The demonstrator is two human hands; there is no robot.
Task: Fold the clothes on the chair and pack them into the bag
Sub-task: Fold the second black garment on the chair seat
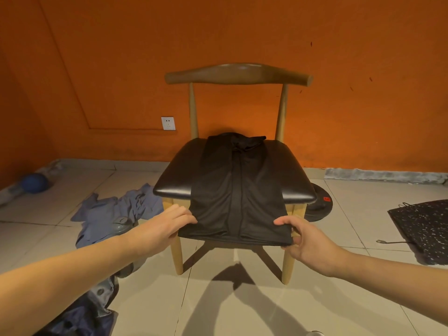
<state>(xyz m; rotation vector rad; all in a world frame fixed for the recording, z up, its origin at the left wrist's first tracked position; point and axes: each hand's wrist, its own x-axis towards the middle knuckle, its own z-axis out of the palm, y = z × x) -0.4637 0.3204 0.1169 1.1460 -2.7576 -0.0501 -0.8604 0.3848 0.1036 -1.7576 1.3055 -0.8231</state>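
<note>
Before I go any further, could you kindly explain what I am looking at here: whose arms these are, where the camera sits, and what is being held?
There is no machine here. A person works with two bare hands, and the single picture comes from a camera worn on their head, looking forward and down, so the arms reach in from the bottom.

A wooden chair with a dark padded seat stands against an orange wall. A black garment lies flat along the seat, with its near end over the front edge. The left hand and the right hand each pinch one near corner of it.

On the tiled floor, a blue-grey garment lies crumpled to the left. To the right is what looks like a black speckled bag, lying flat.
</note>
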